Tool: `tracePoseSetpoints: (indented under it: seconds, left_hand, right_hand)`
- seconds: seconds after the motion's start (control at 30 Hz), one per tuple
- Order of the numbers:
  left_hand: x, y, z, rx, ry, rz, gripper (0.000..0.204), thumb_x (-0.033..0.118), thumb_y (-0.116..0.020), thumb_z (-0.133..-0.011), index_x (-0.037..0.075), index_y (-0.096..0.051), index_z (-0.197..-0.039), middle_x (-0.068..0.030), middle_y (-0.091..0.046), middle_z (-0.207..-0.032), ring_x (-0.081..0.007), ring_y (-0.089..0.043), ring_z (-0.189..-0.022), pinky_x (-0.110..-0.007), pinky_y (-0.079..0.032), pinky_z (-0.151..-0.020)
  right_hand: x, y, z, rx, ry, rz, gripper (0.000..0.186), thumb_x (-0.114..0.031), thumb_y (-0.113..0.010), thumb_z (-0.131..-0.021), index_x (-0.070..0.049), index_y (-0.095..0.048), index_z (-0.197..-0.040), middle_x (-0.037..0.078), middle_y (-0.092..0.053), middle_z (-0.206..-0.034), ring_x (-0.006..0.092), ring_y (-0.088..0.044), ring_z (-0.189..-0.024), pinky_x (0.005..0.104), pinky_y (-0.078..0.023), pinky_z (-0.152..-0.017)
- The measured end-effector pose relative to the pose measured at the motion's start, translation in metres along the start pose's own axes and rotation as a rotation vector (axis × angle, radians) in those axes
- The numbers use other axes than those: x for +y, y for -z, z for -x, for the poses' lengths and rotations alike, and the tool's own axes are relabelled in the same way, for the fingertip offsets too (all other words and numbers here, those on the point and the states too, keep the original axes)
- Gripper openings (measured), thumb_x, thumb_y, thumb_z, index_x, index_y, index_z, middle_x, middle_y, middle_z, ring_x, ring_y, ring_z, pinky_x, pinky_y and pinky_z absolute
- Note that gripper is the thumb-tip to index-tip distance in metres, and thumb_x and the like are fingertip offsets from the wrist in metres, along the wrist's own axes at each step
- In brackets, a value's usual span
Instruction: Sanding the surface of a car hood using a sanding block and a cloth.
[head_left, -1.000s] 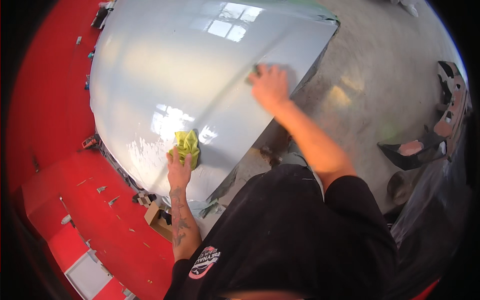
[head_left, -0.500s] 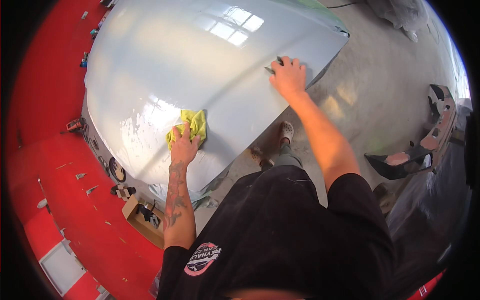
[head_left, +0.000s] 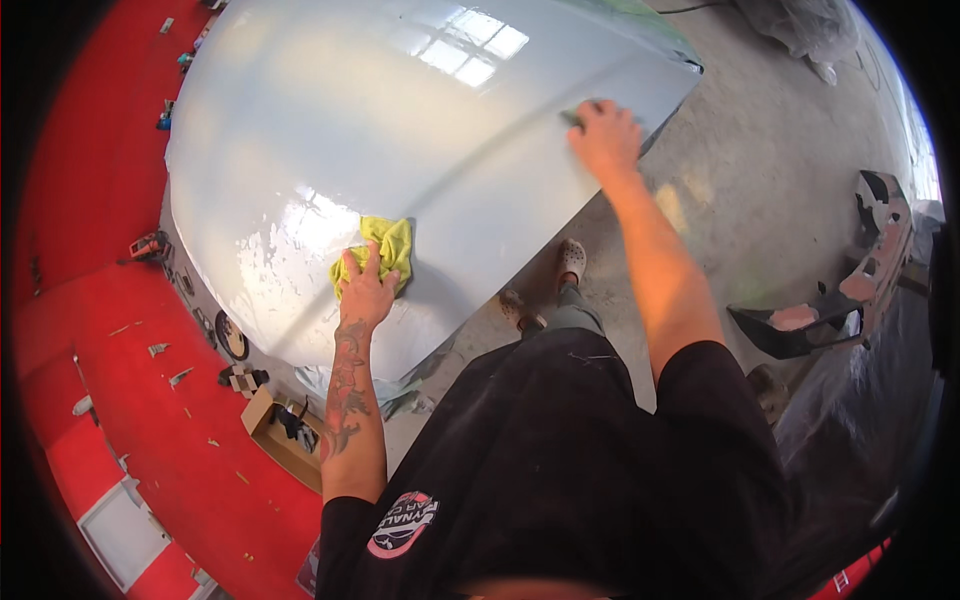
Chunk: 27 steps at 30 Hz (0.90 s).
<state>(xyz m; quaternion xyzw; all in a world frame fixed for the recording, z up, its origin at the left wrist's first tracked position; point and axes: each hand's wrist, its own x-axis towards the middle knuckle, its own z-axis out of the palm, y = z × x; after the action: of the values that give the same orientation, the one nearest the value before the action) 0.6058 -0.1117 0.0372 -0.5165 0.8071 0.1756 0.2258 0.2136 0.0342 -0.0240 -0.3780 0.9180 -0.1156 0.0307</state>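
Note:
A large, pale grey-white car panel (head_left: 470, 190), glossy and wet in places, spreads out in front of me. Toward its near left part my left hand (head_left: 368, 290) presses on a crumpled yellow-green microfiber cloth (head_left: 388, 248), fingers partly spread over it and cloth bunched around them. Farther right, close to the panel's edge, my right hand (head_left: 607, 140) is closed around a dark grey-green piece of sandpaper (head_left: 572, 117) against the surface. Most of the sandpaper is hidden under the fingers, and this hand is slightly blurred.
A partly sanded bumper (head_left: 835, 300) lies on the right of the concrete floor (head_left: 730, 190). Plastic sheeting (head_left: 800, 35) is bunched at the top right. On the left, by the red surface (head_left: 110, 330), are an open cardboard box (head_left: 280, 440) and a red tool (head_left: 148, 246).
My right hand has slid to the right along the panel with the sandpaper, nearer the edge. My left hand and the cloth have stayed in place.

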Motion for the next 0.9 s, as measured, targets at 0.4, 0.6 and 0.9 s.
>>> tracePoseSetpoints:
  seconds: [0.4, 0.6, 0.9]
  left_hand:
    - [-0.008, -0.002, -0.005, -0.043, 0.007, -0.030, 0.077, 0.048, -0.057, -0.094, 0.026, -0.022, -0.159, -0.0331, -0.011, -0.161, -0.0553, -0.029, -0.141, -0.054, -0.027, -0.117]
    - [-0.003, 0.006, -0.002, -0.055, 0.029, -0.033, 0.077, 0.046, -0.060, -0.094, 0.029, -0.022, -0.159, -0.0316, -0.011, -0.161, -0.0570, -0.033, -0.138, -0.053, -0.035, -0.113]
    - [-0.005, 0.007, -0.001, -0.045, 0.005, 0.000, 0.079, 0.041, -0.064, -0.092, 0.022, -0.025, -0.159, -0.0334, -0.011, -0.161, -0.0532, -0.033, -0.140, -0.048, -0.037, -0.112]
  right_hand:
    - [-0.137, -0.033, 0.110, -0.100, 0.454, -0.313, 0.027, -0.022, -0.066, -0.077, -0.020, -0.069, -0.104, 0.007, -0.058, -0.120, 0.0303, -0.054, -0.107, 0.0462, -0.043, -0.083]
    - [0.044, -0.021, -0.030, 0.199, -0.007, -0.088, 0.029, -0.028, -0.065, -0.081, -0.018, -0.066, -0.109, 0.006, -0.059, -0.120, 0.0325, -0.056, -0.105, 0.0498, -0.045, -0.083]
    - [0.014, -0.034, 0.005, 0.207, 0.007, -0.149, 0.030, -0.027, -0.066, -0.084, -0.021, -0.064, -0.114, 0.006, -0.059, -0.128, 0.0339, -0.055, -0.107, 0.0520, -0.044, -0.085]
